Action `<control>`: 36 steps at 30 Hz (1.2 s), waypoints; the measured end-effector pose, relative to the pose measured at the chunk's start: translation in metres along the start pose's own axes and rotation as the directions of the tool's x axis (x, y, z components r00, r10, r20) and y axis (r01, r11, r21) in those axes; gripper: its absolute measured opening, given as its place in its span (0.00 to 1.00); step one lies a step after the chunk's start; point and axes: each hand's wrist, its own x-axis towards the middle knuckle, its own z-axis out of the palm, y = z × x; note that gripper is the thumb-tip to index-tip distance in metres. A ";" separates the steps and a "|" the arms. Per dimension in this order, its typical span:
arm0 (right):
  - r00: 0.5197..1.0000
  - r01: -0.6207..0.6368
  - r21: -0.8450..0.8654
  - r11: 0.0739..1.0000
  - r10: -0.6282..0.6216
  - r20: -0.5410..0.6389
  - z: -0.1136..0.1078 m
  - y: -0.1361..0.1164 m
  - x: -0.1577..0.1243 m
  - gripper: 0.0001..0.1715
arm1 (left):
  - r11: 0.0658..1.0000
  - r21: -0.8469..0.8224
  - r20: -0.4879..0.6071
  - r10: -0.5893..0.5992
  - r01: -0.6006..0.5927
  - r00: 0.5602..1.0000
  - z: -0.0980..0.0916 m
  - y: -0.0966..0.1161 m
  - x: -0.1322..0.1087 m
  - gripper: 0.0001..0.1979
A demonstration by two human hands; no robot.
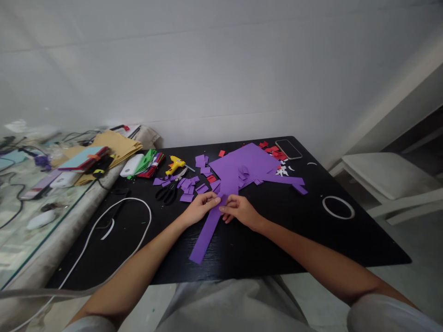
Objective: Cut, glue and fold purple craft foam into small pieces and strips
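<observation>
A long purple paper strip (205, 240) slants down toward the near edge of the black table, and its upper part lies by the wider purple sheet. My left hand (202, 208) pinches the strip at its left edge, thumb on top. From the other side my right hand (242, 212) closes its fingertips on the strip's right edge. Between the thumbs a small darker purple fold (224, 199) shows; whether it is a separate piece I cannot tell. Beyond the hands lie large purple sheets (251, 159), with small cut purple pieces (188, 185) scattered to their left.
Black-handled scissors (168, 192) and a yellow glue gun (176, 164) lie left of the sheets. Red scraps (277, 152), white scraps (284, 170) and a phone (289, 149) are at the back right. A white cable (149, 216) loops on the left; a white ring (338, 207) lies right.
</observation>
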 end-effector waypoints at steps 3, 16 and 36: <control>1.000 0.011 -0.032 0.999 -0.012 -0.005 0.000 0.003 0.000 0.28 | 0.996 -0.071 0.047 -0.046 0.049 0.998 0.003 0.000 -0.002 0.19; 0.999 0.034 0.008 0.999 -0.034 0.038 -0.002 -0.004 -0.002 0.23 | 0.944 -0.207 0.210 -0.215 0.258 0.954 0.003 0.010 -0.004 0.21; 0.998 0.036 0.010 0.999 -0.036 0.059 -0.007 -0.008 0.000 0.24 | 0.936 -0.174 0.292 -0.248 0.306 0.924 -0.006 0.011 -0.007 0.23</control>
